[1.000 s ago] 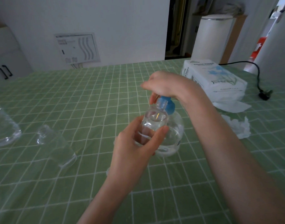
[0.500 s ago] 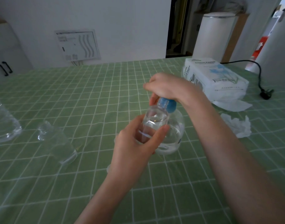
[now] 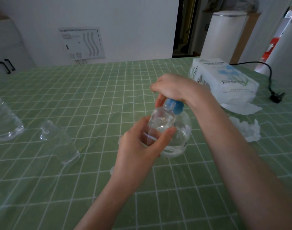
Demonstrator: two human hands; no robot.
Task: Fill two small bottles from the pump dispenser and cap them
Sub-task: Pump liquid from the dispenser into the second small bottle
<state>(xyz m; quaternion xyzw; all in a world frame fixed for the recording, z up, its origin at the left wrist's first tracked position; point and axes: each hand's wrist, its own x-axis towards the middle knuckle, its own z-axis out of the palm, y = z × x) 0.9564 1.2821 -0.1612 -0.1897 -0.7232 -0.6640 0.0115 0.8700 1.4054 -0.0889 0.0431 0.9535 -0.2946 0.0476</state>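
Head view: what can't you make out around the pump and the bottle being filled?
- Pump head and spout: covered by the right hand; only the blue collar shows.
- Small bottle: lower part wrapped by the left hand; fill level unclear through clear plastic.
- Pump dispenser: partly hidden behind that bottle.
- Caps: none identifiable.

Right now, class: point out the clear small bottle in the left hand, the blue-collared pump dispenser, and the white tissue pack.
Clear small bottle (image 3: pixel 161 121), head view: its shoulder.
Blue-collared pump dispenser (image 3: pixel 177 107), head view: blue collar.
White tissue pack (image 3: pixel 224 78), head view: top face.
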